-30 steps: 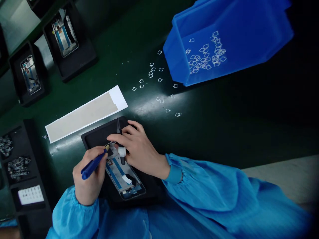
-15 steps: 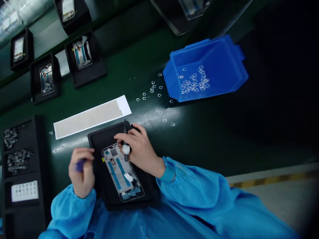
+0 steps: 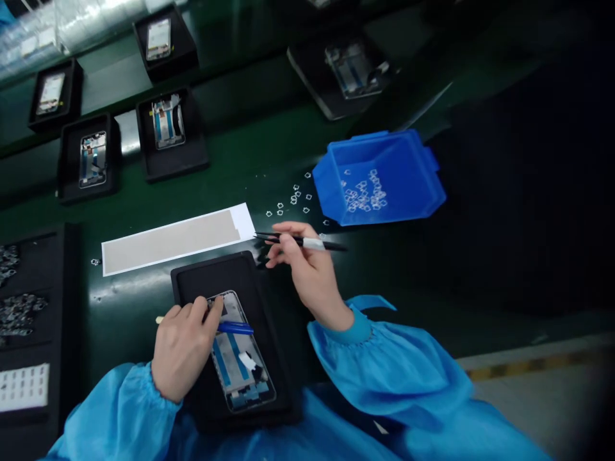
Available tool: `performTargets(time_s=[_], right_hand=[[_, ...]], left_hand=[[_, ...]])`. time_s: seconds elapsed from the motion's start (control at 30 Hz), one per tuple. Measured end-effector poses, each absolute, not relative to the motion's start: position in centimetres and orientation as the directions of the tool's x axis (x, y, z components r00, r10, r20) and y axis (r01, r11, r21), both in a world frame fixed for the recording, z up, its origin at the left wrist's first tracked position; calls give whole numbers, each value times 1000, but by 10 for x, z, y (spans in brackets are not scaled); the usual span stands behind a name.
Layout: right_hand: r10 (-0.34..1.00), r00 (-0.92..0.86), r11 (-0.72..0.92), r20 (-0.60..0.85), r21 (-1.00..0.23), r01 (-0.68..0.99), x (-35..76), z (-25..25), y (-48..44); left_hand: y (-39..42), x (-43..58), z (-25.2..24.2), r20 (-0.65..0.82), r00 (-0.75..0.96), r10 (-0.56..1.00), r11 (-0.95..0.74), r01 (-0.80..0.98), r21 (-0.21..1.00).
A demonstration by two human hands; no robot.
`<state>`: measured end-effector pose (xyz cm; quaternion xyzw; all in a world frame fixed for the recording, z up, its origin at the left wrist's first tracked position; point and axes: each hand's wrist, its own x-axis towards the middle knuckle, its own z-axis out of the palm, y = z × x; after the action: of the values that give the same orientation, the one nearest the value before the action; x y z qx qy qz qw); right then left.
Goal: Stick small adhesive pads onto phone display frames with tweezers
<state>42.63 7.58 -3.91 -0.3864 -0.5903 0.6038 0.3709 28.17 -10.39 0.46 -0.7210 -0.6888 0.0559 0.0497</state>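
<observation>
A phone frame (image 3: 243, 358) lies in a black tray (image 3: 211, 275) near the table's front edge. My left hand (image 3: 185, 346) rests on the frame's upper left corner and is closed round a blue-handled tool (image 3: 235, 328) lying across the frame. My right hand (image 3: 305, 266) is raised above the table to the right of the tray, pinching black tweezers (image 3: 300, 241) with a white band; their tips point left. Small white square parts (image 3: 293, 195) are scattered on the green table just beyond the tweezers.
A blue bin (image 3: 384, 157) holding several white square parts stands at the right. A long white strip (image 3: 175, 238) lies behind the tray. Black trays with phone frames (image 3: 168, 125) sit at the back. A compartment tray (image 3: 29, 320) of small parts is at the left.
My right hand lifted the tweezers off the phone frame and moved right, toward the loose parts. My left hand came back onto the frame with the blue tool. The view tilted upward.
</observation>
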Motion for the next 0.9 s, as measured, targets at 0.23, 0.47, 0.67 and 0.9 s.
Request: performTargets(time_s=[0.23, 0.47, 0.67, 0.9], right_hand=[[885, -451, -94, -115, -993, 70, 401, -41, 120], [901, -423, -26, -96, -985, 169, 385, -54, 120], [903, -428, 112, -32, -945, 307, 387, -48, 116], [915, -398, -21, -69, -992, 124, 386, -50, 120]], left_hand=[[-28, 250, 1, -35, -117, 993, 119, 992, 48], [7, 249, -8, -170, -78, 982, 77, 997, -11], [4, 248, -7, -172, -98, 980, 102, 995, 16], [5, 248, -12, -147, -76, 986, 80, 997, 21]])
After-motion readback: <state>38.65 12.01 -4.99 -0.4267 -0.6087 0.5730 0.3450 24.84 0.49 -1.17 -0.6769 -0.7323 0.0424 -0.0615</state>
